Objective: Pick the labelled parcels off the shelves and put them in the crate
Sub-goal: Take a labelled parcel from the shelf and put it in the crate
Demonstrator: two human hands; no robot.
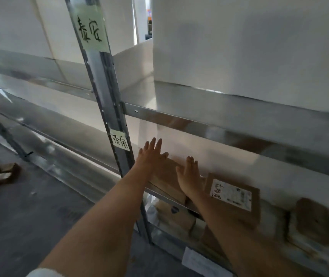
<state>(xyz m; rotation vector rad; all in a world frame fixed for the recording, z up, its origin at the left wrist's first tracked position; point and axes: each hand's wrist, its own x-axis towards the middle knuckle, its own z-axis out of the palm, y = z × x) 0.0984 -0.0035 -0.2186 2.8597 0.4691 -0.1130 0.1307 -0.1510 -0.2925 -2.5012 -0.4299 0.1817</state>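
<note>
Both my arms reach into the lower shelf point(165, 193) of a metal rack. My left hand point(151, 154) is stretched out flat with straight fingers over the left end of a brown cardboard parcel point(167, 174). My right hand point(189, 176) lies flat with straight fingers on the same parcel's right side. Just right of my right wrist sits another brown parcel point(239, 214) with a white printed label point(231, 193) on top. No crate is in view.
A metal upright point(107, 108) with two handwritten paper tags stands left of my hands. Large white boxes point(239, 47) fill the upper shelf. More brown and white parcels point(311, 222) lie at lower right and on the shelf below. Torn cardboard point(2, 172) lies on the grey floor.
</note>
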